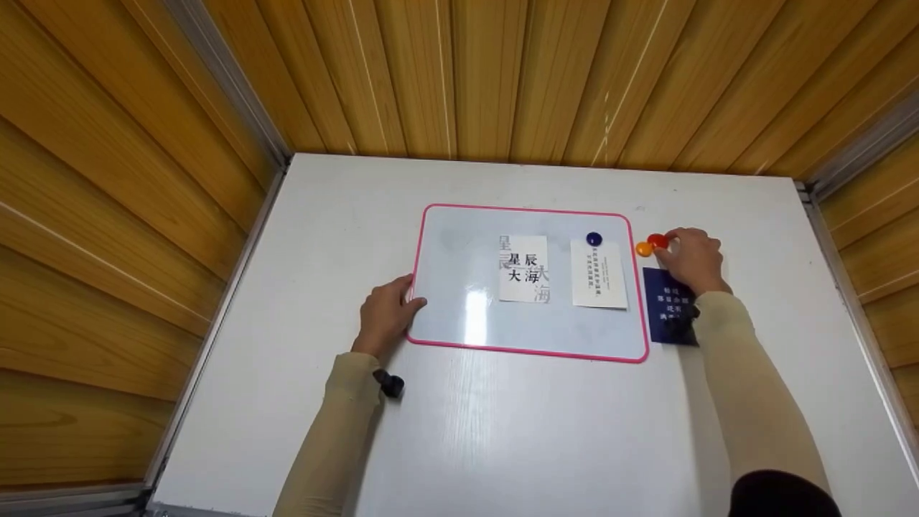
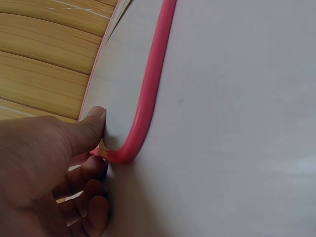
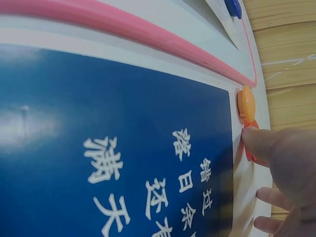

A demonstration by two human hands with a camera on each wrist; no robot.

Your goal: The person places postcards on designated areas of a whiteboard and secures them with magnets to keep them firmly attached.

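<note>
Right hand (image 1: 693, 260) pinching the red magnet (image 1: 656, 240), just beside the whiteboard (image 1: 459, 266); left hand (image 1: 388, 312) gripping the board's edge. Careful, that orange magnet (image 1: 644, 249), seemingly touching, could cling and drag along!

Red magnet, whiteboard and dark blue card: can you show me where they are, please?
Red magnet (image 1: 655, 240), head view: its uncovered top.
Whiteboard (image 1: 461, 262), head view: bare surface, left part.
Dark blue card (image 1: 665, 300), head view: its printed front.

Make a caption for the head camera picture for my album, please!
Left hand grips a pink-framed whiteboard while the right hand pinches a red magnet beside an orange magnet.
</note>
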